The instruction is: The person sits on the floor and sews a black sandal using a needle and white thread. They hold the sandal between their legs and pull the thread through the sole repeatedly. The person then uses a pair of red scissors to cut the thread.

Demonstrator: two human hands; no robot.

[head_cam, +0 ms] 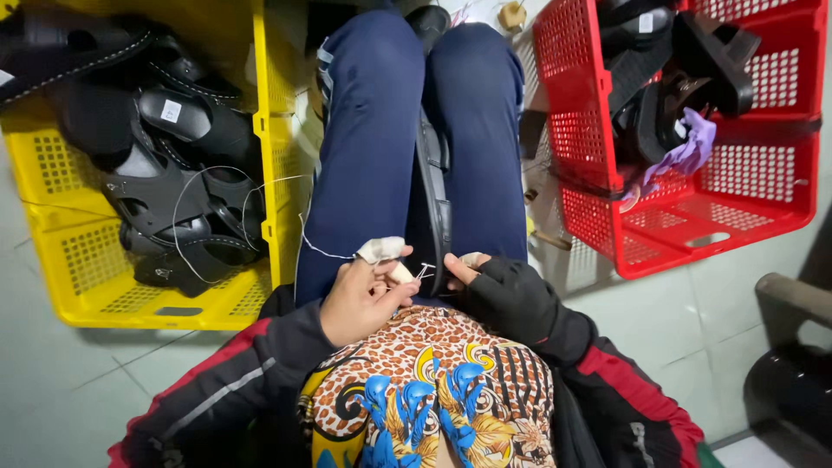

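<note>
Left hand (364, 299), fingertips taped, pinches a needle (425, 271); gloved right hand (511, 299) is pressed closed on the black sandal strap (436, 186).

The strap lies between the knees, white thread (325, 251) trailing to the yellow crate (269, 147). Advisable: steady the strap near the stitch, keep the thread taut and clear of the sandals; red crate (589, 130) stands apart.

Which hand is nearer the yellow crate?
Left. The left hand is just right of the yellow crate; the gloved right hand sits farther right, beyond the sandal.
</note>
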